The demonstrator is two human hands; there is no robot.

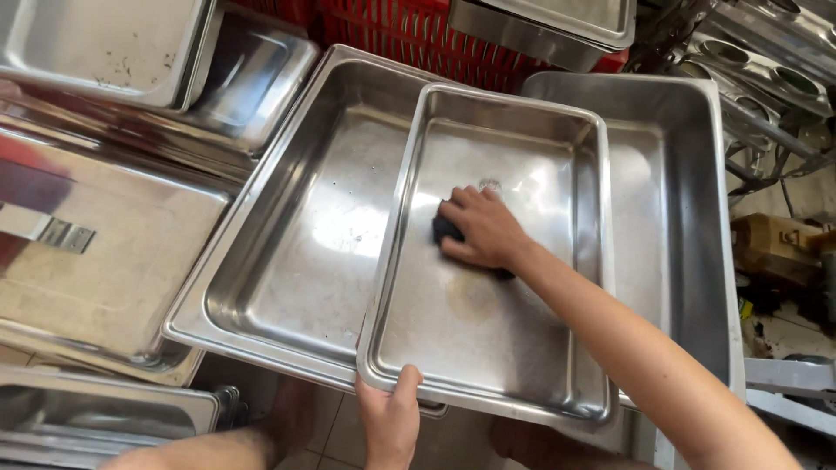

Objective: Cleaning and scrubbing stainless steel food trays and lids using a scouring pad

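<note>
Scrubbing step: my right hand (482, 228) presses dark scouring pad (447, 231) onto steel tray (488, 348) floor, left hand (389, 416) grips near rim (stained patch probably needs passes next).

Tiled floor (335, 439) — steel trays (287, 261) and a red crate (392, 35) on it.

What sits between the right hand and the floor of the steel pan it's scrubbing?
A dark scrubbing pad lies under the right hand, pressed against the pan's floor, seen in the head view.
</note>
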